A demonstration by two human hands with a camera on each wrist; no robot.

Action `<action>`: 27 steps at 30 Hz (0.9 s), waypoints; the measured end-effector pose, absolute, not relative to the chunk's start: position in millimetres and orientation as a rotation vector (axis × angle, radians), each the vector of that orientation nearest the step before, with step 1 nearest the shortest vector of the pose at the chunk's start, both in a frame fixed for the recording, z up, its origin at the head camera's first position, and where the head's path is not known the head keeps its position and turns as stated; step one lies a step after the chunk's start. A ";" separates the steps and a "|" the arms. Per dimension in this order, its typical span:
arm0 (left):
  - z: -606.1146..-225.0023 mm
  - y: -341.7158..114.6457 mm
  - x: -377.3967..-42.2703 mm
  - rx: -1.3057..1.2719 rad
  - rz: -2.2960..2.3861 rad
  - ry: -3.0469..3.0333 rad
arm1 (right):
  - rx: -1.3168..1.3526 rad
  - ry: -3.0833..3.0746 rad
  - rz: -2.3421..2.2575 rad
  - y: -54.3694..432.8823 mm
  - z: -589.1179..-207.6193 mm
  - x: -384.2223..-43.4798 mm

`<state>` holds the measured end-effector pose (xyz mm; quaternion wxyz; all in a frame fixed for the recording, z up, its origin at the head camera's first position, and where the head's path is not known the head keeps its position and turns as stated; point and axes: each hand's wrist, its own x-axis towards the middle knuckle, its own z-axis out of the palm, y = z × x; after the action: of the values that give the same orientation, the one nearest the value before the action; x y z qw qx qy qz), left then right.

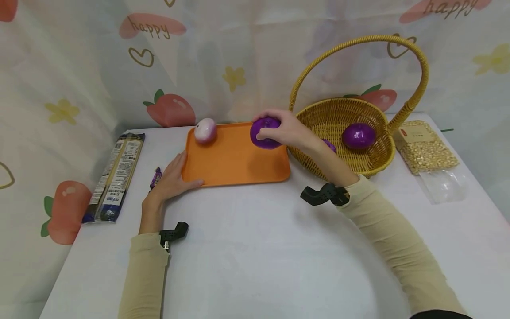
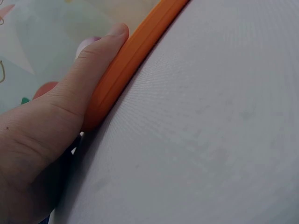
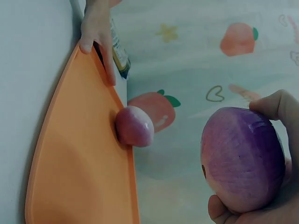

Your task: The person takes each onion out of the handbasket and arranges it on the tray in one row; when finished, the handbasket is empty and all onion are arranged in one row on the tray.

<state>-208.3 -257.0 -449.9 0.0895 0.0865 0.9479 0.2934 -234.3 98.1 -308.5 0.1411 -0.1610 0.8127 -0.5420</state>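
My right hand [image 1: 283,128] grips a red onion [image 3: 243,158] above the right part of an orange tray [image 1: 235,170]. Its thumb and fingers wrap the onion's sides, as the right wrist view shows. A second red onion [image 1: 205,131], paler on top, sits at the tray's far left corner. At the tray's near left corner rests my left hand [image 1: 172,179], with its thumb [image 2: 100,53] straight along the front rim and its fingers extended along the left side. A wicker basket [image 1: 338,106] on the right holds a purple onion [image 1: 359,136] and another one [image 1: 329,145], partly hidden by my right arm.
A long blue-and-gold packet [image 1: 115,177] lies at the table's left edge. Beside my left hand is a small purple wrapped candy [image 1: 156,177]. Right of the basket, a clear bag of pale grains [image 1: 426,148] lies on the white table [image 1: 255,248]. The basket's tall handle [image 1: 358,40] arches upward.
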 end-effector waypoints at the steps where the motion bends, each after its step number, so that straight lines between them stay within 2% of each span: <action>1: -449.8 -256.8 -208.4 0.255 0.874 2.819 | -0.474 2.354 -1.557 97.0 -309.5 -234.8; 19: -447.5 -254.9 -209.6 0.237 0.858 2.819 | -0.650 2.650 -1.332 65.9 -323.2 -249.7; 27: -449.9 -255.5 -208.4 0.250 0.868 2.822 | -0.590 2.715 -1.233 58.2 -337.3 -262.7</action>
<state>-208.4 -255.5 -449.9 0.0892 0.0839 0.9486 0.2918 -262.7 58.2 -337.3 0.0508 -0.1937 0.8921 -0.4049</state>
